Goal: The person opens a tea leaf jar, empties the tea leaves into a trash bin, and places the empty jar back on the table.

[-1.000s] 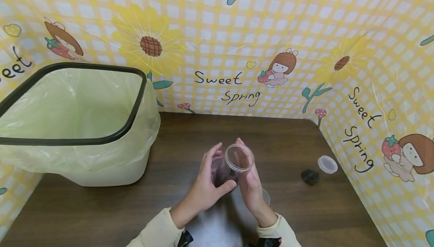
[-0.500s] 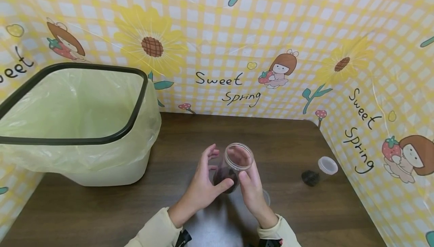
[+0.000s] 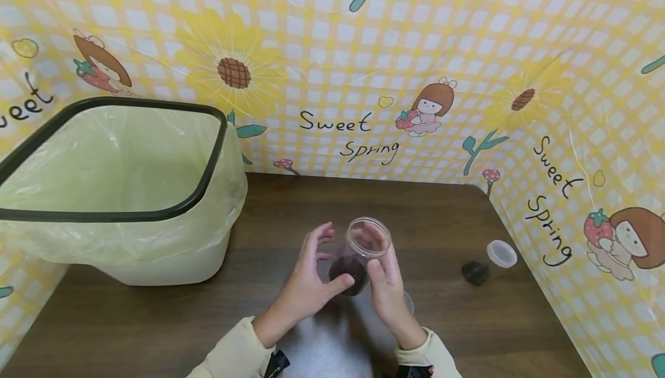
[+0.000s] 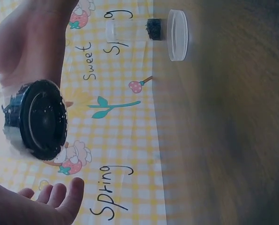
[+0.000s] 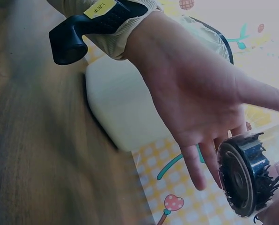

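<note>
Right hand [image 3: 387, 294]: grasping a clear jar [image 3: 354, 255], held above the worktop [image 3: 296, 199], mouth uncovered and facing up, dark shreds [image 3: 347, 273] at its base. Left hand [image 3: 310, 287]: released, fingers extended beside the jar; thumb contact cannot be determined. A clear lid [image 4: 178, 35] lies on the worktop beside the right wrist. Near the right edge stands a capped jar [image 3: 497, 262] with dark contents. A lined bin [image 3: 182, 268] occupies the far left corner.

Jar [image 3: 356, 262] partly behind both hands [image 3: 306, 290] [image 3: 387, 296]
</note>
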Tool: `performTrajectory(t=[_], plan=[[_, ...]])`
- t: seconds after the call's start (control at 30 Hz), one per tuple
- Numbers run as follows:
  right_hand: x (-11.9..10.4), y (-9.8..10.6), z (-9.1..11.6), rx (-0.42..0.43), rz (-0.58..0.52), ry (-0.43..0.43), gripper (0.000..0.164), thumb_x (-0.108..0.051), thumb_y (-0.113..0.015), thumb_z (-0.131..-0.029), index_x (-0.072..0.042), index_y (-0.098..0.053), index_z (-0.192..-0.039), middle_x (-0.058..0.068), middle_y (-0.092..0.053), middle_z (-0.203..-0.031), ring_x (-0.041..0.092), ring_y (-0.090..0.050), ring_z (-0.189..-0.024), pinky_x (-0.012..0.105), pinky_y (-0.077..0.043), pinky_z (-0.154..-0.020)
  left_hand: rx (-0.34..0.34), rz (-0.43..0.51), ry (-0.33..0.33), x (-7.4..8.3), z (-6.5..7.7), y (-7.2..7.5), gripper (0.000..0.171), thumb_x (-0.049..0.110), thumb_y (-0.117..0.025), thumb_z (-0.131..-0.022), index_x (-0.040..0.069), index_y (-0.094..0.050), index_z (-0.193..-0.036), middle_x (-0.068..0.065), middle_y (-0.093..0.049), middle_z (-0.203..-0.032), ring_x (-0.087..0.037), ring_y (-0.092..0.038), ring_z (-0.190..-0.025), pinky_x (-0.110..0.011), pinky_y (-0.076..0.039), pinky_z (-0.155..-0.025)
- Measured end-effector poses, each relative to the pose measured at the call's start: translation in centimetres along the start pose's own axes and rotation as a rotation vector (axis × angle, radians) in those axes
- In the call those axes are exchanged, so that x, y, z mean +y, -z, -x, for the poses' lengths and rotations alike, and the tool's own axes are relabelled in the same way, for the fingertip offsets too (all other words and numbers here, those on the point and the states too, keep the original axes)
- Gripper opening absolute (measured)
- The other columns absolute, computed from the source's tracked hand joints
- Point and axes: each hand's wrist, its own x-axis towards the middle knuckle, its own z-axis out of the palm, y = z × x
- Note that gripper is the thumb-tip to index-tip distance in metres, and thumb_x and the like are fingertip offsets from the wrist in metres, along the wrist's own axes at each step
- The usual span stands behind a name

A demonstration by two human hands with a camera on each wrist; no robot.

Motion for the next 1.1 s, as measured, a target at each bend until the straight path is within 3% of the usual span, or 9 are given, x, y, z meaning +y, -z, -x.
performTrajectory(t=[0.1,0.2,0.33,0.5,0.73,0.93,1.1], plan=[[-0.1,0.2,-0.1,0.025,-0.004,-0.01,0.057,-0.033,-0.043,-0.11,0.009,-0.031,-0.148,0.011,-0.052,-0.14,0.021,-0.048,-0.134,0.03,-0.039,-0.111,-0.009,-0.025,-0.007,0.0,0.0,0.3,0.067,0.038,-0.065,-0.1,0.006,-0.037,-0.151,-0.014,-0.046,-0.143,-0.035,-0.045,-0.132,-0.048,-0.05,-0.096],[-0.1,0.3,-0.2,0.038,-0.016,-0.016,0.057,-0.034,-0.044,-0.11,0.006,-0.033,-0.149,0.01,-0.052,-0.14,0.021,-0.048,-0.134,0.031,-0.04,-0.11,-0.005,-0.061,-0.003,0.2,0.0,0.8,0.048,0.017,-0.057,-0.103,0.004,-0.043,-0.147,-0.013,-0.049,-0.141,-0.032,-0.047,-0.131,-0.043,-0.05,-0.096],[-0.2,0.4,-0.3,0.046,-0.035,-0.012,0.057,-0.033,-0.044,-0.11,0.008,-0.033,-0.148,0.01,-0.052,-0.139,0.02,-0.05,-0.132,0.032,-0.042,-0.108,0.028,-0.136,0.011,0.7,0.0,1.7,0.031,0.013,-0.054,-0.105,0.005,-0.057,-0.135,-0.009,-0.059,-0.132,-0.025,-0.057,-0.119,-0.037,-0.051,-0.093],[-0.2,0.5,-0.4,0.067,-0.054,-0.009,0.055,-0.032,-0.047,-0.109,0.006,-0.035,-0.147,0.011,-0.054,-0.138,0.02,-0.052,-0.13,0.032,-0.045,-0.106,0.047,-0.22,0.048,1.8,-0.1,3.3,0.013,0.014,-0.06,-0.103,0.012,-0.069,-0.112,0.001,-0.07,-0.107,-0.011,-0.064,-0.094,-0.032,-0.053,-0.083],[-0.3,0.6,-0.6,0.081,-0.067,-0.028,0.057,-0.031,-0.048,-0.109,0.009,-0.034,-0.146,0.01,-0.054,-0.139,0.021,-0.052,-0.131,0.036,-0.044,-0.108,0.021,-0.262,0.041,4.3,0.1,5.4,0.006,0.014,-0.067,-0.099,0.017,-0.071,-0.103,0.007,-0.069,-0.092,-0.007,-0.063,-0.082,-0.028,-0.053,-0.068],[-0.3,0.7,-0.9,0.083,-0.096,-0.041,0.059,-0.034,-0.05,-0.108,0.008,-0.034,-0.147,0.009,-0.054,-0.139,0.02,-0.053,-0.131,0.034,-0.044,-0.108,-0.017,-0.28,-0.037,6.6,0.3,7.3,0.011,0.009,-0.066,-0.099,0.018,-0.071,-0.103,0.014,-0.067,-0.091,-0.007,-0.062,-0.081,-0.027,-0.053,-0.072],[-0.1,0.7,-0.8,0.07,-0.09,-0.035,0.057,-0.033,-0.049,-0.109,0.008,-0.035,-0.146,0.011,-0.053,-0.14,0.02,-0.052,-0.131,0.035,-0.045,-0.107,-0.013,-0.308,-0.075,8.3,0.6,9.0,0.016,0.006,-0.066,-0.098,0.019,-0.07,-0.106,0.011,-0.069,-0.096,-0.007,-0.062,-0.085,-0.024,-0.052,-0.075]])
